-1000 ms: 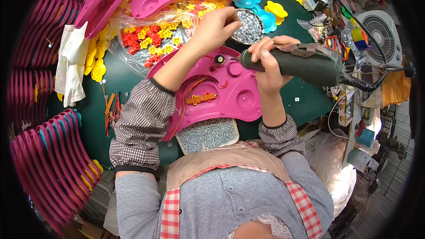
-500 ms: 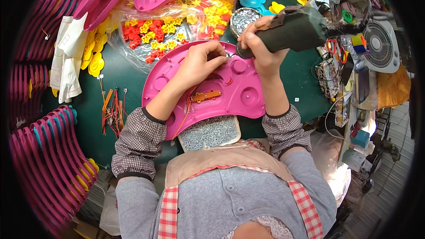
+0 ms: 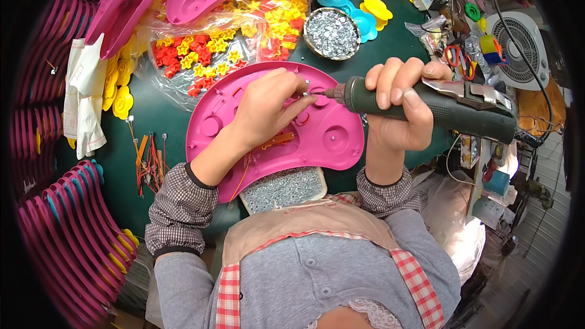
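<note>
Workshop, power driver [image 3: 454,115], stacked pink panels [image 3: 76,231], small fasteners [image 3: 332,32]

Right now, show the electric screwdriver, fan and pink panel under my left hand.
Electric screwdriver [image 3: 461,119]: head view, dark green body.
Fan [image 3: 528,41]: head view, front grille.
Pink panel [image 3: 309,150]: head view, bare lower surface.

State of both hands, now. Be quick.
Left hand: at the driver's tip; open or closed on something small, cannot be told.
Right hand: closed, holding the driver.
</note>
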The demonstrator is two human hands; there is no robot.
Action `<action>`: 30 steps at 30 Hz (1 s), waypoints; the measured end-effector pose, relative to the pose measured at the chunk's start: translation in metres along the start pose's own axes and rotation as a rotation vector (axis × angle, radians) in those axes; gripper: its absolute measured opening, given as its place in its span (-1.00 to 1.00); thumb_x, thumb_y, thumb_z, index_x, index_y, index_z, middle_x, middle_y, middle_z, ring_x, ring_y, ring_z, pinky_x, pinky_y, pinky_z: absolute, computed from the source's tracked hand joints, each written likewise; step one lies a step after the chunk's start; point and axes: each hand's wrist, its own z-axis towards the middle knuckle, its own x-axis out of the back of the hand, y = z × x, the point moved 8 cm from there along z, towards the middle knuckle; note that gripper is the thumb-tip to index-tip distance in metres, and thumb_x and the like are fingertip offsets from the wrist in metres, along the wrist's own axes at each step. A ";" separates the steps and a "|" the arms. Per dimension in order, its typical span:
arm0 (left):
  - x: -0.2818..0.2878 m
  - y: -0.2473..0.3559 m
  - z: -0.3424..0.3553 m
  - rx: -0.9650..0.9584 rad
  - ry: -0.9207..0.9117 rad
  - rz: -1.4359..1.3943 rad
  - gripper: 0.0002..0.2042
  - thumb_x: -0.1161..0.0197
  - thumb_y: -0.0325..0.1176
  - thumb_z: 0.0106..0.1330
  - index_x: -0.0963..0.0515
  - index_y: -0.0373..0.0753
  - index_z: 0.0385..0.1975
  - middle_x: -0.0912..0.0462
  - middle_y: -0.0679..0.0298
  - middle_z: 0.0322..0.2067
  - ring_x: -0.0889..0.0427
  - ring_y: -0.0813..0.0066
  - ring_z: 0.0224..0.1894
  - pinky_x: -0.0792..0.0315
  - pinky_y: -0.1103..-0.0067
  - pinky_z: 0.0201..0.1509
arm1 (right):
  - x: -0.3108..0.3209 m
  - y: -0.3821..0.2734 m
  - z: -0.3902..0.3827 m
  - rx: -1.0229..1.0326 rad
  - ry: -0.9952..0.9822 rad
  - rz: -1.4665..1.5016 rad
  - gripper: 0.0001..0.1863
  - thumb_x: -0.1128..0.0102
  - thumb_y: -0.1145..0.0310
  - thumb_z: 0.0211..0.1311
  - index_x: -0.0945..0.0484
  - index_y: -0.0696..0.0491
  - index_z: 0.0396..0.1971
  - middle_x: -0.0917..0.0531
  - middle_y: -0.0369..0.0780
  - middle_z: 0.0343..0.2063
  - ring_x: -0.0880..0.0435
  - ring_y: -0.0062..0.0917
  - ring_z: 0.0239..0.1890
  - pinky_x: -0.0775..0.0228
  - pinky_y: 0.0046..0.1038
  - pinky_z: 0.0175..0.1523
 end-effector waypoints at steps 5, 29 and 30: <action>0.006 0.010 0.001 -0.013 0.072 -0.066 -0.74 -0.61 -0.55 0.11 -0.60 -0.30 -0.33 -0.71 0.20 -0.41 -0.71 0.39 -0.40 -0.54 0.50 -0.32 | 0.000 -0.008 -0.004 0.012 0.011 0.033 -0.55 -0.09 0.56 0.20 -0.33 0.04 0.11 -0.48 -0.22 -0.50 -0.51 -0.47 -0.50 -0.53 -0.24 -0.16; -0.003 0.010 -0.020 0.046 0.163 -0.329 -0.74 -0.55 -0.55 0.23 -0.53 -0.29 -0.25 -0.72 0.19 -0.37 -0.76 0.40 -0.32 -0.63 0.50 -0.23 | -0.003 -0.030 -0.015 0.066 0.038 0.143 -0.53 -0.05 0.52 0.20 -0.40 0.00 0.15 -0.48 -0.24 -0.47 -0.48 -0.49 -0.50 -0.50 -0.23 -0.16; -0.003 0.009 -0.021 0.049 0.194 -0.348 -0.75 -0.56 -0.54 0.22 -0.55 -0.29 -0.27 -0.70 0.20 -0.40 -0.75 0.38 -0.36 -0.62 0.50 -0.26 | -0.002 -0.030 -0.017 0.065 0.048 0.151 -0.53 -0.05 0.52 0.20 -0.40 0.00 0.15 -0.48 -0.24 -0.47 -0.48 -0.49 -0.50 -0.50 -0.23 -0.16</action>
